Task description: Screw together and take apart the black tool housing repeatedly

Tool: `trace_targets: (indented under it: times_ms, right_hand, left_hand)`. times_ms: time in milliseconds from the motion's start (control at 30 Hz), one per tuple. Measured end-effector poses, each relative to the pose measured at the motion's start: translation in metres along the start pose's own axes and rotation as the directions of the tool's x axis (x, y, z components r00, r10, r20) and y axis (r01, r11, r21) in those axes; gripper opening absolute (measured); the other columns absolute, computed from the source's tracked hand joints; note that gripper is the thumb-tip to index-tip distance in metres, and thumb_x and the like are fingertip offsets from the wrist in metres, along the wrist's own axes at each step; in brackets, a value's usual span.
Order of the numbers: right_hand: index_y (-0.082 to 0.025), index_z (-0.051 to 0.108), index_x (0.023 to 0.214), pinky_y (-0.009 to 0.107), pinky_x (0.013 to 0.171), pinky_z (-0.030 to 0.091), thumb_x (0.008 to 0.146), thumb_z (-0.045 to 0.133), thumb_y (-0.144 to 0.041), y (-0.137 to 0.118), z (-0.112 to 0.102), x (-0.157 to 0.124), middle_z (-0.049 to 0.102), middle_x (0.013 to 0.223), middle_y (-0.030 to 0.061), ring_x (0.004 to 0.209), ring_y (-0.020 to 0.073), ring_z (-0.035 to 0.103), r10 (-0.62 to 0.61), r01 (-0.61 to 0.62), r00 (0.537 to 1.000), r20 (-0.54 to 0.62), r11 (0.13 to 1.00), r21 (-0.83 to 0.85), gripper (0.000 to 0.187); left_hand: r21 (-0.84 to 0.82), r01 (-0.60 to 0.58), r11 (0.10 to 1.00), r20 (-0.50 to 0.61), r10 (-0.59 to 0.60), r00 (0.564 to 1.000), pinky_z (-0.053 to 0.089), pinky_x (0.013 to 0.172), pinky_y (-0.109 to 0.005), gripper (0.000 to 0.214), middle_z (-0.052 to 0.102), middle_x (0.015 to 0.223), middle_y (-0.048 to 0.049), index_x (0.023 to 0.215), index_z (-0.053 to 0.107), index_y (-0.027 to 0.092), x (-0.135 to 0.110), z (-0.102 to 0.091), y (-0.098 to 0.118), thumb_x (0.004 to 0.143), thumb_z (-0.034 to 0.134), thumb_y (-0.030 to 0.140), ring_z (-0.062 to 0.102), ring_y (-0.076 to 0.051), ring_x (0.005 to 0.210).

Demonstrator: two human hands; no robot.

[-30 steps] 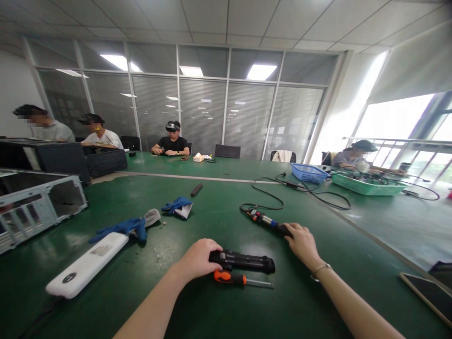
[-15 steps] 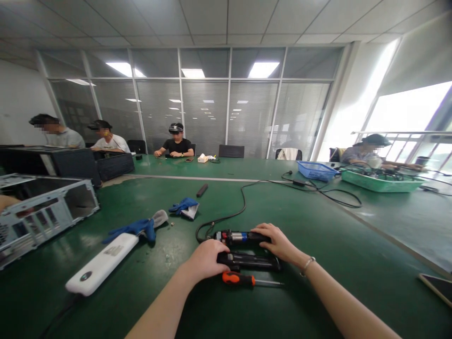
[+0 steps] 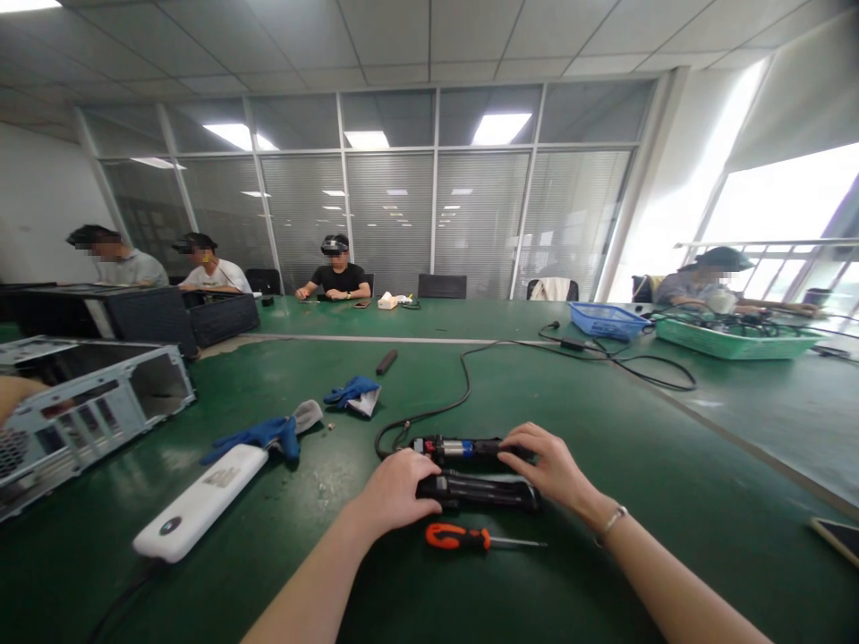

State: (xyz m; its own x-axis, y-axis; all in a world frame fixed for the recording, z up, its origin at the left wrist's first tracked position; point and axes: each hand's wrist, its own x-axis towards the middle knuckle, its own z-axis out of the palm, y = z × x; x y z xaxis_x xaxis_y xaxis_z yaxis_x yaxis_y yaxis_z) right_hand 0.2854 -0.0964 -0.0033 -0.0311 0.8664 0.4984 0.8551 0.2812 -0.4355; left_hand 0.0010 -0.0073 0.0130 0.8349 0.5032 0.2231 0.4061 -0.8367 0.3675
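Two dark tools lie side by side on the green table (image 3: pixel 604 537), both long axes running left to right; the corded tool (image 3: pixel 457 449) is the farther one, its cord end pointing left and its handle right; the black tool (image 3: pixel 487 490) lies just nearer, nearly parallel. The left hand (image 3: pixel 399 490) has thumb and fingers closed round the black tool's left end; the right hand (image 3: pixel 550 461) pinches the corded tool's right end. Nearer still lies one screwdriver (image 3: pixel 460 537), orange handle left, shaft pointing right, touched by neither hand.

Farther off are two blue-and-grey gloves, one far (image 3: pixel 354 394) and one near (image 3: pixel 268 436), one white box (image 3: pixel 201 501), one dark bar (image 3: pixel 387 361), and two baskets, blue (image 3: pixel 608 322) and green (image 3: pixel 735 340); four people sit around.

The fingers hide both gripped ends; whether the left fingertips touch the corded tool, I cannot tell; the metal case (image 3: pixel 100 416) is cut off at the left edge.
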Motion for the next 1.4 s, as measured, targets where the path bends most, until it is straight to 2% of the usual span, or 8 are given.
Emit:
trace_targets:
  times_ms: [100,200,333,433,600,933,1133,1400]
  right_hand:
    - [-0.024,0.071,0.098,0.034,0.083,0.051,0.080,0.064,-0.049,-0.015,-0.007,-0.002,0.067,0.099,0.0068,0.091,0.0213,0.062,-0.076,0.075,0.980,0.183,0.997,0.012,0.031]
    - [-0.027,0.063,0.119,0.035,0.087,0.049,0.076,0.070,-0.043,-0.022,-0.005,-0.003,0.064,0.113,0.0071,0.098,0.0226,0.060,-0.121,0.139,0.961,0.250,0.989,-0.058,0.046]
    - [-0.026,0.056,0.127,0.040,0.093,0.046,0.087,0.057,-0.024,-0.019,0.007,0.000,0.063,0.119,0.0082,0.104,0.0222,0.058,-0.194,0.215,0.971,0.138,0.963,-0.162,0.040]
    - [-0.024,0.052,0.129,0.044,0.096,0.043,0.091,0.049,-0.018,-0.016,0.015,0.004,0.061,0.122,0.0095,0.108,0.0228,0.056,-0.264,0.266,0.964,0.043,0.932,-0.247,0.039]
    - [-0.024,0.051,0.130,0.044,0.094,0.045,0.092,0.048,-0.019,-0.015,0.021,0.008,0.062,0.121,0.0094,0.107,0.0223,0.058,-0.279,0.275,0.960,0.031,0.913,-0.303,0.039]
    - [-0.026,0.050,0.132,0.044,0.096,0.046,0.092,0.046,-0.019,-0.002,0.030,0.009,0.062,0.121,0.0088,0.110,0.0222,0.058,-0.219,0.226,0.974,0.059,0.949,-0.220,0.040]
    - [-0.025,0.051,0.131,0.044,0.096,0.046,0.092,0.046,-0.019,-0.001,0.031,0.009,0.062,0.122,0.0091,0.109,0.0222,0.058,-0.219,0.224,0.975,0.050,0.951,-0.212,0.040]
    - [-0.026,0.051,0.131,0.044,0.096,0.046,0.091,0.048,-0.017,-0.004,0.035,0.011,0.062,0.121,0.0092,0.110,0.0225,0.058,-0.236,0.235,0.972,0.017,0.951,-0.202,0.041]
  left_hand:
    - [0.031,-0.082,0.996,-0.073,0.085,0.994,0.043,0.098,-0.040,0.046,0.065,0.116,-0.0065,0.117,0.063,0.021,0.000,-0.007,0.006,0.073,0.075,0.028,0.055,-0.026,0.110]
    - [0.087,-0.109,0.990,-0.174,0.122,0.977,0.041,0.103,-0.042,0.046,0.062,0.123,-0.0064,0.121,0.060,0.021,0.000,-0.012,0.006,0.076,0.072,0.020,0.051,-0.026,0.116]
    - [0.137,-0.098,0.986,-0.304,0.136,0.943,0.043,0.102,-0.044,0.045,0.061,0.121,-0.0064,0.119,0.059,0.021,0.004,-0.005,-0.005,0.076,0.071,0.016,0.052,-0.026,0.114]
    - [0.149,-0.082,0.985,-0.390,0.135,0.911,0.046,0.098,-0.046,0.043,0.062,0.118,-0.0073,0.117,0.059,0.019,0.010,0.005,-0.017,0.076,0.073,0.017,0.053,-0.026,0.111]
    - [0.132,-0.055,0.990,-0.409,0.104,0.907,0.046,0.099,-0.047,0.043,0.063,0.117,-0.0082,0.116,0.060,0.019,0.016,0.017,-0.026,0.075,0.074,0.017,0.054,-0.026,0.111]
    - [-0.005,-0.034,0.999,-0.391,0.030,0.920,0.043,0.103,-0.045,0.043,0.063,0.120,-0.0082,0.117,0.062,0.019,0.019,0.023,-0.033,0.075,0.073,0.016,0.054,-0.026,0.114]
    - [-0.085,-0.029,0.996,-0.389,-0.007,0.921,0.044,0.103,-0.043,0.033,0.064,0.120,-0.0084,0.117,0.064,0.018,0.019,0.023,-0.039,0.085,0.060,0.014,0.056,-0.023,0.114]
    - [-0.072,-0.028,0.997,-0.466,-0.009,0.885,0.047,0.101,-0.041,0.029,0.067,0.115,-0.0066,0.111,0.067,0.020,0.018,0.024,-0.041,0.086,0.056,0.011,0.060,-0.022,0.112]
